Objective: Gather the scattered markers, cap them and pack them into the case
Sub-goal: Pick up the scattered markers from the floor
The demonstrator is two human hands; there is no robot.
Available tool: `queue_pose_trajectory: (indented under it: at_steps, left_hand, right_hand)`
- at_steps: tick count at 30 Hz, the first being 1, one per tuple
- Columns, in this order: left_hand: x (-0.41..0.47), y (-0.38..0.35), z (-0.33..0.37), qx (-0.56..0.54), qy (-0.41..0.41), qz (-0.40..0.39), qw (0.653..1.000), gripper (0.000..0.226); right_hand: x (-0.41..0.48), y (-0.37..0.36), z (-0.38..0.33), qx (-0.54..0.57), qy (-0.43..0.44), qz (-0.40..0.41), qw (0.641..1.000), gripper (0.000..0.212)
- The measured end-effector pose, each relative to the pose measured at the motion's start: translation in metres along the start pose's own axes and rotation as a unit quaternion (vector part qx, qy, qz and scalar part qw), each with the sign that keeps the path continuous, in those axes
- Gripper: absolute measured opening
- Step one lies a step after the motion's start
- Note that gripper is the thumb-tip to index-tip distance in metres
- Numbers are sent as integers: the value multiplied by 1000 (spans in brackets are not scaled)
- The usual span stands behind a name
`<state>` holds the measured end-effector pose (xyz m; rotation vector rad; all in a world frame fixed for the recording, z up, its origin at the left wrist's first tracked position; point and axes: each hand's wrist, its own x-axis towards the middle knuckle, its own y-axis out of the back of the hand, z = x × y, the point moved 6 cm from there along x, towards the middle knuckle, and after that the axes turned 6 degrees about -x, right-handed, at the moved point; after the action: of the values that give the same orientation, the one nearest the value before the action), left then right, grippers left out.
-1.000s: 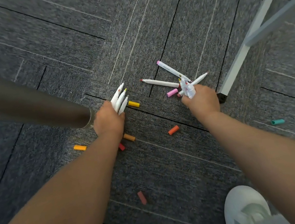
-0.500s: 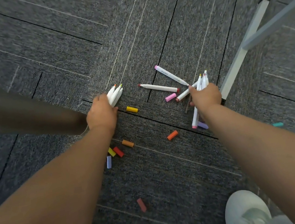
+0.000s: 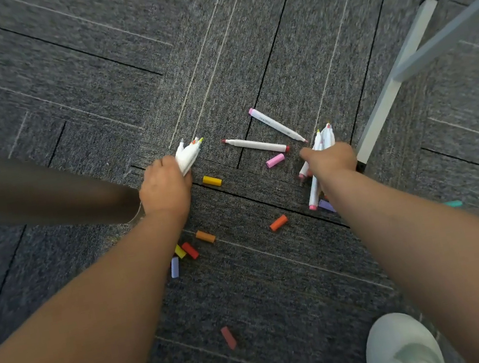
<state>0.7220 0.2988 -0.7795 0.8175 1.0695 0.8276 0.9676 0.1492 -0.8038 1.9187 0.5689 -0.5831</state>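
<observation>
Right hand (image 3: pixel 332 160) nudged left vs 0.5 s ago, and one finger now sticks out toward the loose markers' tips. The marker that lay by the pink cap (image 3: pixel 275 160) is now half under that hand. Left hand (image 3: pixel 166 191) hardly moved.

Head view: left hand is clenched round the left bundle (image 3: pixel 187 157). White barrels, uncapped coloured nibs fanned out, blurred, count unclear. Right hand grips the right bundle (image 3: pixel 324 136), one barrel poking out below the wrist to a pink end.

Two slim white markers lie loose on the carpet (image 3: pixel 207 43) between the hands: pink-end marker (image 3: pixel 276 123) and red-tip marker (image 3: pixel 256 145).

Short cylindrical caps sit scattered on the ribbed grey tiles:
- yellow cap (image 3: pixel 212 181)
- orange cap (image 3: pixel 278 222)
- brown cap (image 3: pixel 205 236)
- red cap (image 3: pixel 190 250)
- lilac cap (image 3: pixel 175 267)
- teal cap (image 3: pixel 453 204), smeared
- purple cap (image 3: pixel 326 205), half hidden by the right forearm

Dark smooth tube (image 3: pixel 26 193) ends just beside the left wrist; can't tell what it is. White square-section desk leg (image 3: pixel 391 90) has its foot just beside the right hand. Shoe (image 3: pixel 401 344) is cut off at the bottom edge.
</observation>
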Motion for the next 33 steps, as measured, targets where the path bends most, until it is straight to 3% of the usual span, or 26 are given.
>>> queue_pose_trajectory:
  at_steps: [3,7,16,21,33]
  left_hand:
    - [-2,7,21,-29,-25,14,999,34]
    - [1,1,54,-100,-69,-29,992,34]
    - [11,-31,122,80,-267,-105,955,41]
    - [10,-38,123,139,-257,-111,950,33]
    - [0,-22,77,105,-224,-83,965,30]
  right_hand:
    - [0,6,-5,-21,50,24,998,26]
    - [1,11,-21,-42,98,22,994,26]
    - [10,22,-21,45,98,45,993,32]
    - [8,23,-23,63,120,44,990,28]
    - [3,8,-35,5,159,-19,987,17]
